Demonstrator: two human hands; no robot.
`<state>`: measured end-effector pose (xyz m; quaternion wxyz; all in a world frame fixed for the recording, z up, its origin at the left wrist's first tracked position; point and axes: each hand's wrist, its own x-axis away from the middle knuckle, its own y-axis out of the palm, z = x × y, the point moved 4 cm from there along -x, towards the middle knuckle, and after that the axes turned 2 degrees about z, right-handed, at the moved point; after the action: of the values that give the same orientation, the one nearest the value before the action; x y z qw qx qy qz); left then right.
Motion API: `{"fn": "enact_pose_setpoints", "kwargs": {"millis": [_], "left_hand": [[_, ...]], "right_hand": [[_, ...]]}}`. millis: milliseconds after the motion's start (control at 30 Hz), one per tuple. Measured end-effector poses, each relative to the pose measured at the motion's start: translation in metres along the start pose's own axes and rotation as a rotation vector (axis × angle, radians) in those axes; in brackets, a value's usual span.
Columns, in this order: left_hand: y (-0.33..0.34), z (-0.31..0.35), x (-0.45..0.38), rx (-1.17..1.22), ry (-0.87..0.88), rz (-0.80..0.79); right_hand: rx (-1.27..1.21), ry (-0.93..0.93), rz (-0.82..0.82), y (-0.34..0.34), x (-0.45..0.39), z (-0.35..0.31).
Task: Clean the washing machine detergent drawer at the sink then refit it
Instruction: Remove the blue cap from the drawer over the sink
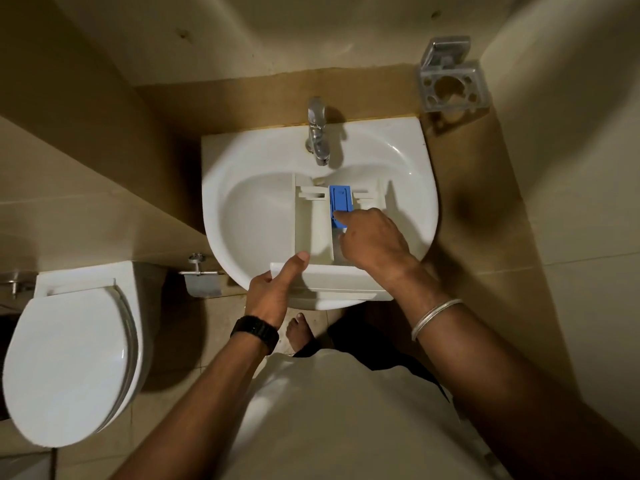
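The white detergent drawer (313, 233) lies lengthwise in the white sink (249, 216), its front panel resting on the sink's near rim. A blue insert (340, 199) sits in the drawer's middle compartment towards the far end. My left hand (273, 289) grips the front panel at its left end, thumb laid on top. My right hand (372, 240) reaches into the drawer with fingers curled, the fingertips on the near end of the blue insert; how they hold it is hidden. The chrome tap (318, 133) stands above the drawer's far end, with no water visible.
A white toilet (72, 362) with its lid down stands to the left, a metal paper holder (202, 275) between it and the sink. A metal tumbler holder (452, 81) hangs on the wall at the upper right. Tiled walls close in on both sides.
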<state>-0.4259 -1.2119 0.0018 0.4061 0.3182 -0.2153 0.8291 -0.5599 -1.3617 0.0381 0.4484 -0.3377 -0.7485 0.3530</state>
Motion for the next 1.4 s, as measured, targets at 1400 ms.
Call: {"fn": "enact_pose_setpoints", "kwargs": {"millis": [1400], "left_hand": [[0.004, 0.007, 0.000, 0.136, -0.075, 0.010]], "right_hand": [[0.240, -0.205, 0.160, -0.007, -0.050, -0.015]]}}
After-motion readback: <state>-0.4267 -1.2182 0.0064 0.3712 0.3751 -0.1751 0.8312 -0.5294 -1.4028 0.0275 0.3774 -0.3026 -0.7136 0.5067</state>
